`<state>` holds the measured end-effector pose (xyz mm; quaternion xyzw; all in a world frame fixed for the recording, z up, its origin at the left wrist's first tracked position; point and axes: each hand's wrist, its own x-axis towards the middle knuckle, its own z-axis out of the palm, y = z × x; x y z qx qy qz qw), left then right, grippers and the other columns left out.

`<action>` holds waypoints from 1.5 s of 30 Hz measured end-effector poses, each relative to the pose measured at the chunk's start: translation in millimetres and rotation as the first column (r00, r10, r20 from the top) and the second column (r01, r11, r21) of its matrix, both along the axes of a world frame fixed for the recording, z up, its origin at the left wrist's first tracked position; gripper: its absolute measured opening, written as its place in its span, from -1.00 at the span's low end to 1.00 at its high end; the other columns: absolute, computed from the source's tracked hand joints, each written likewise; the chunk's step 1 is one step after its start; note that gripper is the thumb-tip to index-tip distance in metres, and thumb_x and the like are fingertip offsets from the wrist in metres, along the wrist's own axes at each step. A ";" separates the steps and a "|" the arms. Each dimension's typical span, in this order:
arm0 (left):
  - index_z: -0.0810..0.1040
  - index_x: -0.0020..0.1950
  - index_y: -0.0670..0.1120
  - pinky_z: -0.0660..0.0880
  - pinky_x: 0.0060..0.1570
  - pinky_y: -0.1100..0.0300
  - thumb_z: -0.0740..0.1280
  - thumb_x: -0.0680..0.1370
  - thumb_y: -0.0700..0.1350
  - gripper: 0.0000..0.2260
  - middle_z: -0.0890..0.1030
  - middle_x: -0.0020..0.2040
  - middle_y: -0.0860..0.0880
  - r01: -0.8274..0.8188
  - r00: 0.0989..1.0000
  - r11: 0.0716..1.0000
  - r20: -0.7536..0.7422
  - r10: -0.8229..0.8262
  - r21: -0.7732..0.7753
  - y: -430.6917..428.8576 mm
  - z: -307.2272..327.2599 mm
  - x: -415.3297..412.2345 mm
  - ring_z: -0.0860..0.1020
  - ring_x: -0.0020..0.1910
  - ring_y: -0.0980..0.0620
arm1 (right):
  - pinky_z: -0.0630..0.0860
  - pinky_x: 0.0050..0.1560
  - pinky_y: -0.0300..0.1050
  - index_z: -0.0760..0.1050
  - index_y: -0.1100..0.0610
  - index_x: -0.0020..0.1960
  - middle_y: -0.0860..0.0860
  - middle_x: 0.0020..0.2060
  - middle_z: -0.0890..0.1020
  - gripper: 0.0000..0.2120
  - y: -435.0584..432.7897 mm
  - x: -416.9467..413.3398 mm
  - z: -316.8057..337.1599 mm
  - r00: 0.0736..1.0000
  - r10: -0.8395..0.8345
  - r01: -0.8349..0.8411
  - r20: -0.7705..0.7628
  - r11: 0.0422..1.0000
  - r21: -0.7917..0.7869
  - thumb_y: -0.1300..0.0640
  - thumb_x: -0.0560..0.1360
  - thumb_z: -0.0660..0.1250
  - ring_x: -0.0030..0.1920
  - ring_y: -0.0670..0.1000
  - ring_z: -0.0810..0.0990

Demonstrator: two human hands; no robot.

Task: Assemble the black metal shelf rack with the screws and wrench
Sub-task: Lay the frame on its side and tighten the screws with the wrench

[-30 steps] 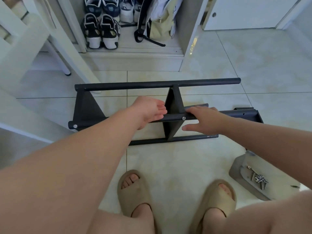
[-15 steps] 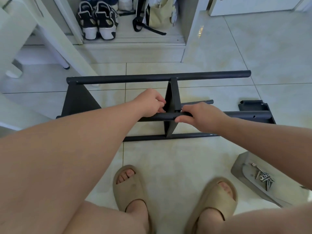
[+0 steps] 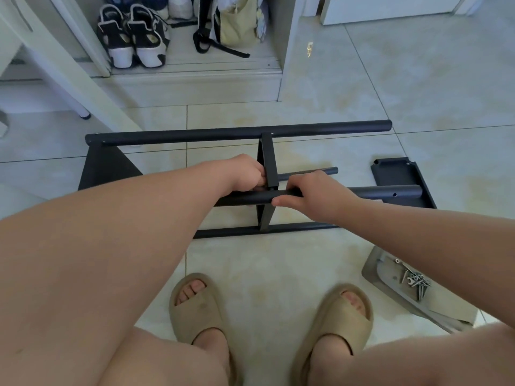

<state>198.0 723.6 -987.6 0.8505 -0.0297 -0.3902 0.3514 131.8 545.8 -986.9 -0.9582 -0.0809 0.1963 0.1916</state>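
Observation:
The black metal rack [image 3: 239, 133] stands on the tiled floor, with long tubes joined by a left end panel and a middle upright panel [image 3: 268, 168]. My left hand [image 3: 245, 172] grips the near tube just left of the middle panel, fingers curled. My right hand [image 3: 309, 195] grips the same tube [image 3: 390, 192] just right of the panel, thumb under it. A loose black end panel [image 3: 395, 174] lies at the right end. Screws and a small wrench [image 3: 413, 281] lie on a grey panel at lower right.
The grey panel [image 3: 390, 285] lies on the floor by my right foot. My feet in beige slides [image 3: 200, 307] stand just before the rack. A white chair leg [image 3: 69, 71] is at upper left; shoes [image 3: 133, 34] and a bag [image 3: 237, 20] sit in the closet beyond.
My hands closed from resting on the near tube to gripping it either side of the middle panel. The rack's near tube has come closer to me and turned so the screw head no longer shows.

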 end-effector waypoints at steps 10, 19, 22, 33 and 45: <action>0.64 0.14 -0.06 0.58 0.13 0.02 0.25 0.63 -0.21 -0.80 0.74 -0.14 -0.08 0.065 0.991 0.997 -0.113 -0.069 -0.036 6.9 -4.7 4.8 0.71 -0.02 -0.04 | 0.51 -0.14 0.00 0.52 0.11 0.00 -0.02 -0.24 0.55 -0.55 2.8 -0.4 -5.1 0.999 -0.020 0.020 0.031 1.000 0.000 -0.31 0.54 0.29 -0.16 0.06 0.54; 0.62 0.18 -0.10 0.54 0.23 0.07 0.21 0.66 -0.24 -0.78 0.73 -0.05 -0.12 0.067 0.962 0.992 -0.257 -0.092 -0.104 7.1 -1.5 -3.9 0.70 0.01 -0.02 | 0.39 -0.28 -0.09 0.48 0.04 -0.09 -0.05 -0.25 0.55 -0.55 -0.5 -8.9 -2.8 0.998 -0.020 0.018 -0.058 1.000 -0.024 -0.37 0.50 0.29 -0.25 -0.04 0.51; 0.61 0.08 -0.07 0.59 0.02 0.20 0.19 0.66 -0.26 -0.79 0.74 -0.16 -0.05 0.075 0.946 0.990 -0.306 -0.108 -0.119 4.1 -0.7 -9.4 0.71 -0.11 0.06 | 0.42 -0.27 -0.07 0.44 -0.02 -0.12 -0.09 -0.26 0.54 -0.52 -5.3 -15.1 -5.8 0.997 -0.015 0.007 -0.075 0.995 -0.104 -0.45 0.46 0.25 -0.24 -0.06 0.52; 0.67 0.05 -0.12 0.47 0.34 -0.02 0.29 0.59 -0.17 -0.84 0.74 -0.06 -0.09 0.167 0.911 0.982 -0.367 -0.187 -0.084 9.1 -14.3 -12.2 0.69 0.06 -0.02 | -0.22 0.52 0.41 -0.36 -0.17 0.60 -0.01 0.61 -0.34 0.06 -11.7 -9.0 -16.9 0.935 0.321 -0.251 0.150 0.898 -0.361 -0.67 0.29 -0.12 0.60 0.17 -0.34; 0.67 -0.05 -0.14 0.54 0.23 0.08 0.32 0.55 -0.27 -0.86 0.73 -0.05 -0.11 0.126 0.905 0.976 -0.383 -0.187 -0.180 10.3 -35.3 2.6 0.70 0.01 -0.03 | -0.33 0.50 0.41 -0.39 -0.20 0.59 0.09 0.58 -0.42 0.10 -13.9 3.6 -26.4 0.954 0.274 -0.222 0.122 0.918 -0.329 -0.70 0.25 -0.11 0.56 0.17 -0.45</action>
